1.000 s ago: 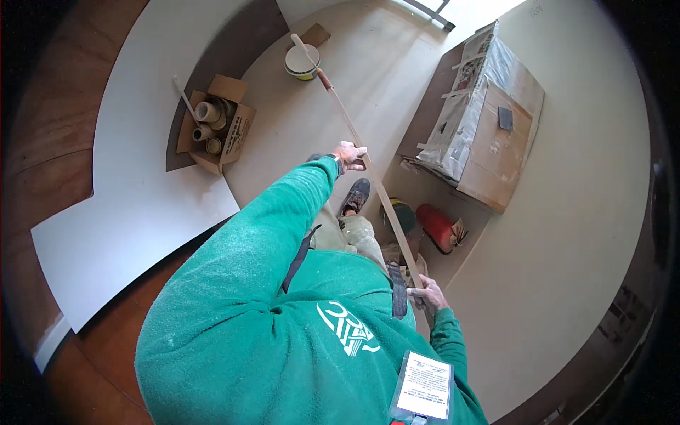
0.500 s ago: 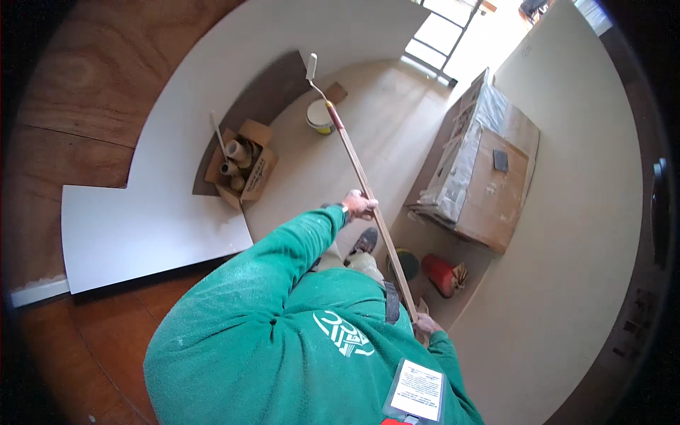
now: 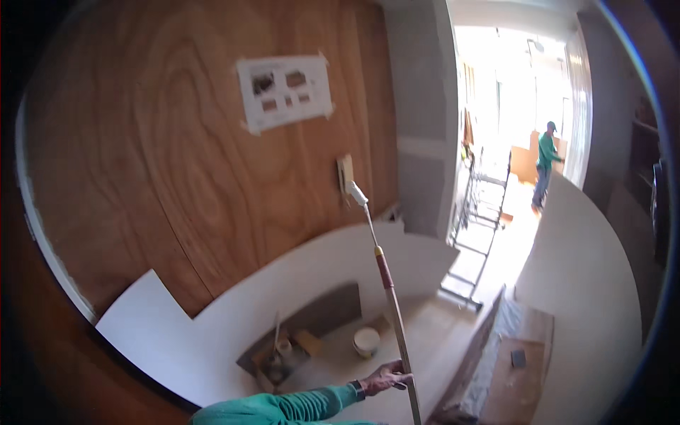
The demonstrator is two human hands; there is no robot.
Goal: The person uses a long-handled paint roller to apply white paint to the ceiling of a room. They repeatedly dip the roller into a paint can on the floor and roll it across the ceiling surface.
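My left hand (image 3: 384, 377), in a green sleeve, is closed around a long wooden extension pole (image 3: 397, 319). A small white paint roller (image 3: 356, 193) is fixed to the pole's far end by a thin wire frame. From my view the roller overlaps the lower part of a narrow pale wall fitting (image 3: 345, 170) on the wood-grained wall; whether it touches anything cannot be told. The pole's near end runs out of the lower edge. My right hand is out of view.
A white bucket (image 3: 366, 341) and a carton of rolls (image 3: 283, 361) stand ahead on the floor. Curved white panels (image 3: 248, 276) line the wall's foot. At right lie a large wrapped carton (image 3: 520, 354) and a metal frame (image 3: 476, 244). A person in green (image 3: 547, 156) stands far off.
My view has swung up toward the wood-grained wall. The roller now appears against that wall instead of over the floor. My right hand has left the picture; my left still grips the pole.
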